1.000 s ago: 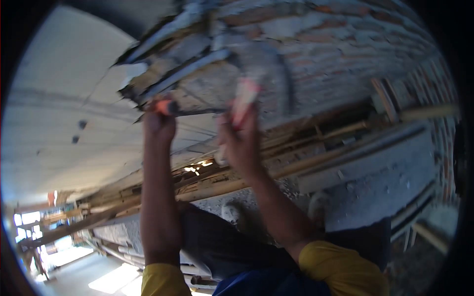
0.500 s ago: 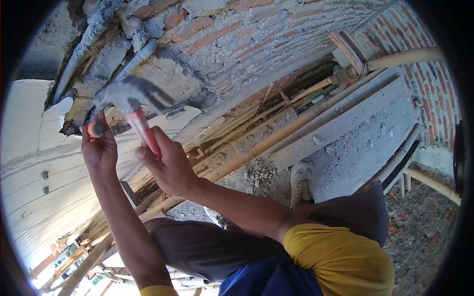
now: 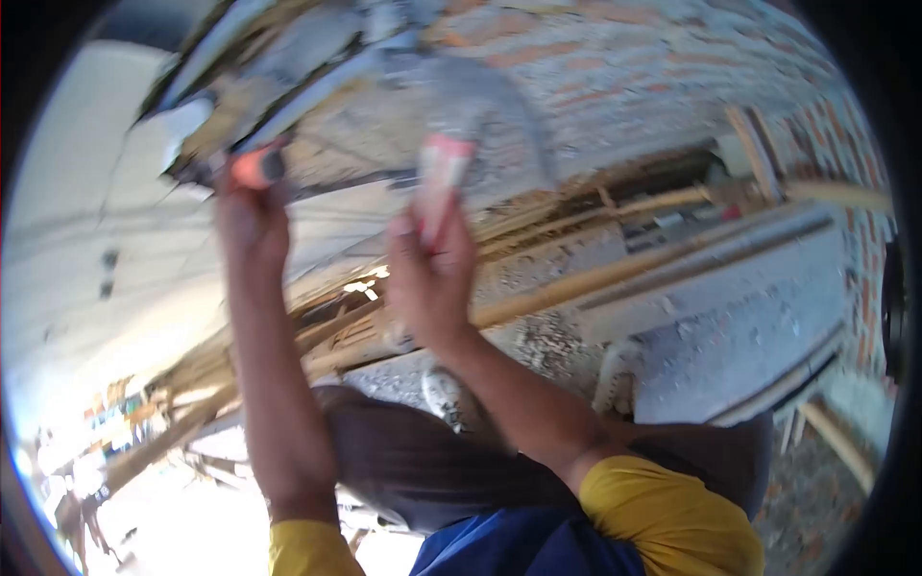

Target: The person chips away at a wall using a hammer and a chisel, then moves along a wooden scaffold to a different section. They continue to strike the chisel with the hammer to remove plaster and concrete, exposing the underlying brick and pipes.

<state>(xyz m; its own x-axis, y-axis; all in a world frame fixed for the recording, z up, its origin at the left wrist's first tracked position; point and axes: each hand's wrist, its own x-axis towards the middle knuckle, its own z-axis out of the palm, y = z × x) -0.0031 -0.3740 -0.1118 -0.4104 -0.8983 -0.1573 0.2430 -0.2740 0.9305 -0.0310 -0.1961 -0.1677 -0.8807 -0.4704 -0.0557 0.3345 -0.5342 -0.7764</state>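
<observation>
My left hand [image 3: 254, 230] is closed around a chisel with an orange handle [image 3: 256, 168], its dark butt end facing right. The chisel's tip is hidden at the broken edge of the wall, by the exposed pipes [image 3: 312, 96]. Over to the right, my right hand [image 3: 434, 278] grips a claw hammer by its red and pale handle [image 3: 445, 178]. Motion smears the hammer's grey head, which is raised well apart from the chisel. Bare masonry and broken plaster [image 3: 360, 144] lie behind both tools.
A rough brick wall [image 3: 615, 72] runs along the top. Bamboo poles [image 3: 576, 278] and a dusty board [image 3: 740, 307] lie below it, with rubble [image 3: 552, 341] near my shoes [image 3: 615, 374]. Smooth pale wall [image 3: 86, 192] fills the left side. At the lower left edge, a person [image 3: 82, 514] stands far off.
My right hand has swung the hammer right, away from the chisel. My left hand still holds the chisel. The whole view has shifted and blurred.
</observation>
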